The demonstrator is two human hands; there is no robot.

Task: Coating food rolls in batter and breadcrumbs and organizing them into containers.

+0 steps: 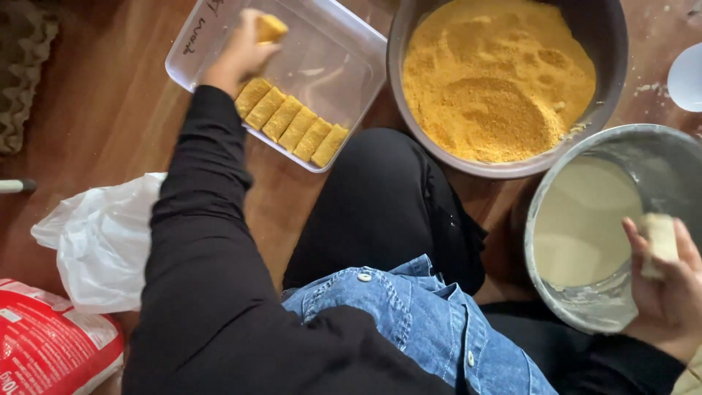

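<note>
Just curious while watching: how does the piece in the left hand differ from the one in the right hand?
The left-hand piece is orange-yellow and crumb-coated; the right-hand piece is pale and wet-looking, with no crumbs. The left-hand piece is over the clear container; the right-hand piece is over the batter bowl. Both are small blocks held in fingertips.

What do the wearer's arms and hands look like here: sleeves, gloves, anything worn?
The left arm wears a long, plain black sleeve ending at the wrist; the left hand is bare, ungloved. The right hand is bare too, its fingers uncovered, no rings visible; a black cuff shows at its wrist.
</note>
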